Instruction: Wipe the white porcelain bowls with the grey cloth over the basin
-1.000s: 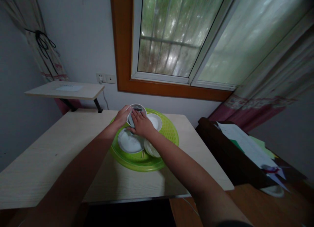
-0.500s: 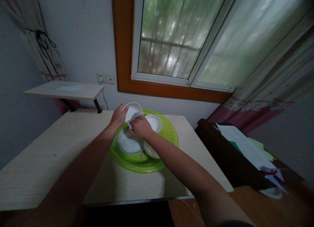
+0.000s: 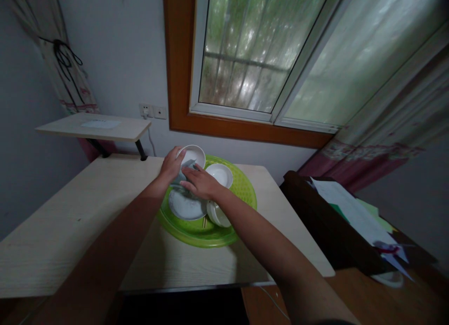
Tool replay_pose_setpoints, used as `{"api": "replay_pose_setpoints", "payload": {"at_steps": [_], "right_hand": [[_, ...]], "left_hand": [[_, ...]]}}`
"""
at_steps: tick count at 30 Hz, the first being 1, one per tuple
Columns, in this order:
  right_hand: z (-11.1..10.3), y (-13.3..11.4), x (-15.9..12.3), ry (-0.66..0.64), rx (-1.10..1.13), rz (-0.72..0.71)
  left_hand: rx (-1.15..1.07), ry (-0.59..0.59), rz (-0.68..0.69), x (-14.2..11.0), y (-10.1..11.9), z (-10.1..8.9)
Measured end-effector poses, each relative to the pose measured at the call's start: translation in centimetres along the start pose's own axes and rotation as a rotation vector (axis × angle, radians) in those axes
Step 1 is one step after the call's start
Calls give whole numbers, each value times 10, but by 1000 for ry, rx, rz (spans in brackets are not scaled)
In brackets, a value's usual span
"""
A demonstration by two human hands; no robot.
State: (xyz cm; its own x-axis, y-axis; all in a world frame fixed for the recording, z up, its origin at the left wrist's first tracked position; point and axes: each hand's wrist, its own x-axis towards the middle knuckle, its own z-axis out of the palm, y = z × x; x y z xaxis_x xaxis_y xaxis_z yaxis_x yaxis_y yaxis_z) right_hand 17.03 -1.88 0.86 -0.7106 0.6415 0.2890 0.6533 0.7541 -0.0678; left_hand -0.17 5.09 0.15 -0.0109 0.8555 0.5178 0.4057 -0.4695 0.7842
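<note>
My left hand (image 3: pixel 170 166) grips a white bowl (image 3: pixel 194 154) by its left rim, thumb on the inner side. The bowl is tilted toward me above the far left part of a round green tray (image 3: pixel 243 189). A grey-blue cloth (image 3: pixel 180 177) lies over the bowl's near edge. My right hand (image 3: pixel 199 181) holds this cloth against the bowl with its fingers fairly straight. Below the hands, a white plate (image 3: pixel 185 205) rests on the tray. Another white bowl (image 3: pixel 221 174) stands to the right, with stacked white bowls (image 3: pixel 219 216) nearer to me, partly behind my right forearm.
Chopsticks (image 3: pixel 204 222) poke out between the plate and the stacked bowls. The tray sits on a pale wooden table (image 3: pixel 196 266). A small raised shelf (image 3: pixel 122 127) is at the table's back left. Papers (image 3: pixel 345 208) lie on dark furniture at the right.
The right hand's fingers first lay inside the bowl, then bunched around the cloth at its near rim, and now are straighter. More cloth hangs over the near edge. The left hand keeps its hold.
</note>
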Motion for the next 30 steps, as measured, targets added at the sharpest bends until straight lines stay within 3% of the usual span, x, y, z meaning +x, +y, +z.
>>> {"api": "replay_pose_setpoints", "payload": {"at_steps": [14,19,30], "right_hand": [[1,10,4,154,-30,21],[5,12,2,136,-118,-14],[-2,4,3,136,-314,229]], "left_hand": [[-129,-36,-28,1,-3,3],[-151,0,-46,2,-3,4],[-91,-51,-71,0,1,5]]}}
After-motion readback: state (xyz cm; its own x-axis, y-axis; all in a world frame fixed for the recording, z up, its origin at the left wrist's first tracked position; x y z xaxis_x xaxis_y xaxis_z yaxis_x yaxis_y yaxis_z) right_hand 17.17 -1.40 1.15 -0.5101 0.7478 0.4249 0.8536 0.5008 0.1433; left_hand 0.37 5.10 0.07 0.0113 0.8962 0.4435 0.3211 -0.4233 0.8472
